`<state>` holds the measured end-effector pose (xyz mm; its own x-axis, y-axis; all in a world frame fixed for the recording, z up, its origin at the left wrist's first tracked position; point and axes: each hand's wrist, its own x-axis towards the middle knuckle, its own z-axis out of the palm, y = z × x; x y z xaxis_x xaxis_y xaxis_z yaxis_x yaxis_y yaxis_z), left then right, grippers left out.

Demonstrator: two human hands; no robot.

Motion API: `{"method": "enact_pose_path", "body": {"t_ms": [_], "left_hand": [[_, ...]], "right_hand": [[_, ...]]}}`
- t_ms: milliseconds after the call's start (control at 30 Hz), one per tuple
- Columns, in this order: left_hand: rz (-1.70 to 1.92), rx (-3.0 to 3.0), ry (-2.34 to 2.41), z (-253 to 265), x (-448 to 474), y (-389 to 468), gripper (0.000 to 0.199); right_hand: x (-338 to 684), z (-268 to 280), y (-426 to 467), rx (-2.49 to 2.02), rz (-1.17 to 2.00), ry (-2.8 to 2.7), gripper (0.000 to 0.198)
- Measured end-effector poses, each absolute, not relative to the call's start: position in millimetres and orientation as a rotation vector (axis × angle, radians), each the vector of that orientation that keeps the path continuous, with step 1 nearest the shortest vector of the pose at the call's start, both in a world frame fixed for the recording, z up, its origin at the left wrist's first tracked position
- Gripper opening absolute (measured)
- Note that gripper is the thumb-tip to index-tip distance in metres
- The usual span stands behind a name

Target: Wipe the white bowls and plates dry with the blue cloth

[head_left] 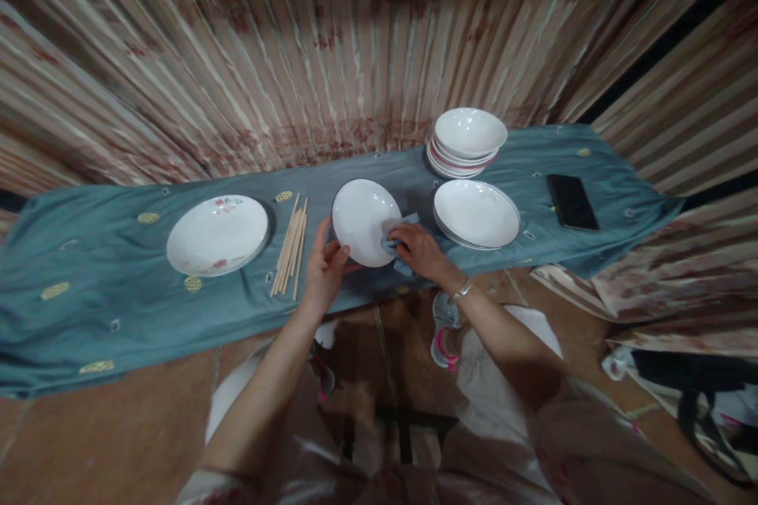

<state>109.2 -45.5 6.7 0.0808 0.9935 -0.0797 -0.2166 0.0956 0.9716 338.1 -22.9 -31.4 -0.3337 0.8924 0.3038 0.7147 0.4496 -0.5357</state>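
Note:
A white plate with a thin dark rim [364, 217] is held tilted over the cloth-covered table. My left hand [327, 264] grips its left edge, thumb on the upper face and fingers beneath. My right hand [418, 251] is closed on a blue-grey cloth [391, 245] and presses it to the plate's right edge. Part of the cloth hangs out past the fingers. Left of my left hand lies a bundle of several wooden chopsticks [290, 248]. On the right, close to my right hand, sits a small stack of dark-rimmed white plates [477, 213].
Large flower-patterned plates [218, 235] rest at the left on the blue-green tablecloth [136, 316]. Several stacked bowls [470, 132] stand at the back right. A black phone [572, 202] lies farther right. Pleated curtains [355, 39] hang right behind the table.

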Motion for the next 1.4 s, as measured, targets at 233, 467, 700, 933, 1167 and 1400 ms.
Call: {"method": "enact_pose_path", "body": {"t_ms": [233, 467, 700, 933, 1167, 1400], "left_hand": [[1.197, 1.009, 1.018, 7.9, 110.3, -47.7, 0.09], [1.187, 0.979, 1.024, 7.6, 109.3, -46.3, 0.095], [1.184, 0.962, 1.047, 4.4, 107.1, -41.5, 0.094], [1.152, 0.98, 1.09, 11.0, 107.9, -41.4, 0.092], [1.124, 1.017, 1.114, 15.1, 108.0, -42.9, 0.088], [1.128, 1.016, 1.092, 15.6, 107.7, -44.1, 0.085]], "right_hand": [[332.5, -33.1, 4.7, -1.432, 0.166, -2.15, 0.036], [321.3, -17.0, 6.5, -1.54, 0.073, -2.283, 0.03], [319.7, -14.2, -32.2, -1.445, 0.314, -2.214, 0.028], [292.1, -7.2, -47.9, -1.15, 0.646, -2.075, 0.033], [265.8, -1.4, -28.6, -1.063, 0.57, -2.026, 0.039], [260.2, -9.2, -1.2, -1.223, 0.419, -2.055, 0.049]]}}
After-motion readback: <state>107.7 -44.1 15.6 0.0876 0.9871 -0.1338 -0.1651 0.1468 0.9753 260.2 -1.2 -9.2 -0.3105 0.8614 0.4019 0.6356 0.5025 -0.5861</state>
